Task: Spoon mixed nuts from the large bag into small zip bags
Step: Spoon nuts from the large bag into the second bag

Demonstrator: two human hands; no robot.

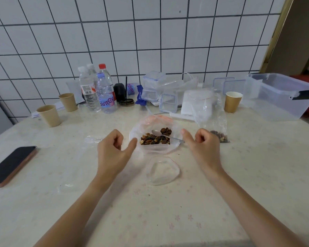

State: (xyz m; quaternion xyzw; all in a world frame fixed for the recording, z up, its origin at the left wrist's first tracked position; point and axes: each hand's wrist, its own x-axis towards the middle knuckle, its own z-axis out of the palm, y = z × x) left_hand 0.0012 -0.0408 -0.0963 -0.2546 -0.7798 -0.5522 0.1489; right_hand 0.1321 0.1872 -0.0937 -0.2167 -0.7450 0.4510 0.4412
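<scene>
**Nuts lying in the open large bag, both hands poised beside it**

A large bag (154, 138) of thin, clear, crinkled plastic is sitting open at the middle of the worktop (248, 175), its mouth rolled down and tinted pink at the far rim. A low heap of mixed nuts (154, 139), brown and glossy, is lying inside it. A metal spoon (165, 135) is resting across the heap, bowl turned up, its thin handle reaching toward the right.

The left hand (112, 148) is being held just left of the bag, fingers curled inward and thumb stretched toward the plastic; nothing is being gripped. The right hand (202, 145) is being held just right of the bag, fingers loosely curled, thumb extended near the spoon's handle end; whether it is touching the handle cannot be told, and its grip is not closed on anything.

An empty small zip bag (161, 171), clear with a red seal line, is lying open and rounded just in front of the large bag, between the forearms. A second small bag (216, 122), partly filled with nuts at its bottom corner, is lying behind the right hand.

A dark phone (12, 165) is lying at the left. Three paper cups (49, 115), water bottles (96, 90), clear lidded containers (168, 102) and a large translucent tub (278, 97) are being kept along the tiled wall (150, 41).
</scene>
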